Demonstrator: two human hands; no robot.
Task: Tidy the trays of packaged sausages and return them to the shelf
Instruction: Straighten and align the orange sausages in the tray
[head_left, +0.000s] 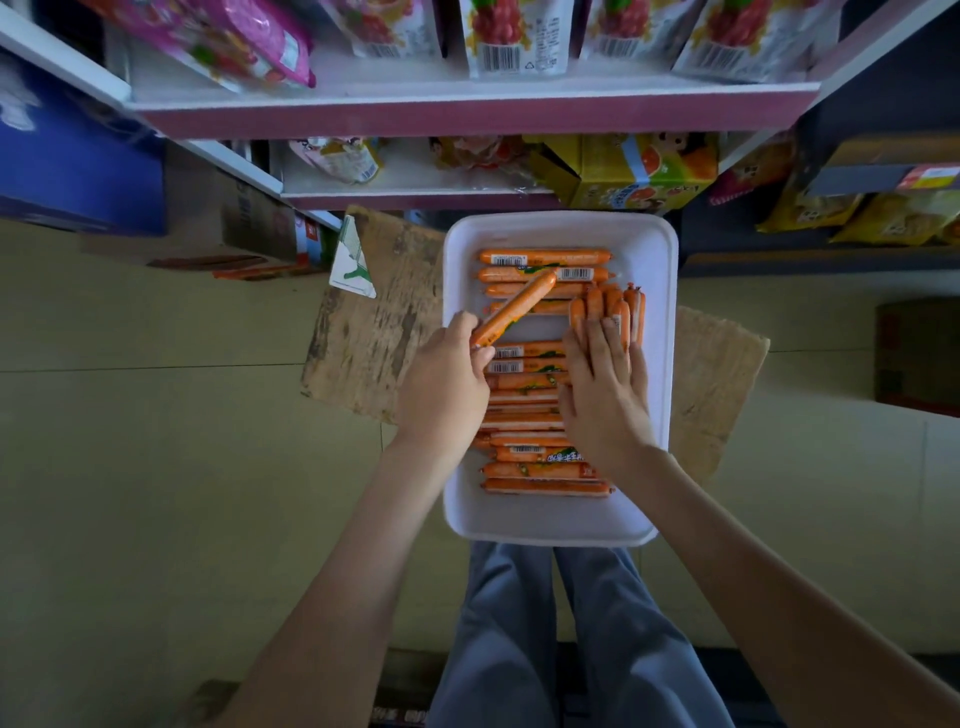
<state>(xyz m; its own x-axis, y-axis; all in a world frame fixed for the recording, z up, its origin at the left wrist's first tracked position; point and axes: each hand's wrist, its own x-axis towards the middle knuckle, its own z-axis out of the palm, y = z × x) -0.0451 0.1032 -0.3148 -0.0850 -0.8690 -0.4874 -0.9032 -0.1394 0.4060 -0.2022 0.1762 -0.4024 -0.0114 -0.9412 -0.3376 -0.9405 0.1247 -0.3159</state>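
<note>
Below the shelf (467, 111) of snack packets (511, 36), a white tray (660, 260) sits on a worn wooden board (374, 332), filled with rows of orange sausages (540, 470). The right hand (605, 395) lies flat, fingers straight, on them; the left hand (441, 384) pinches 1 sausage (519, 306) tilted above the rows

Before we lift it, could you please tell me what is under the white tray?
The tray rests on a worn wooden board lying on the floor. The board's middle is hidden by the tray.

One tray (661, 249), one board (363, 353), perhaps twenty-odd sausages (543, 256), several hidden.
</note>
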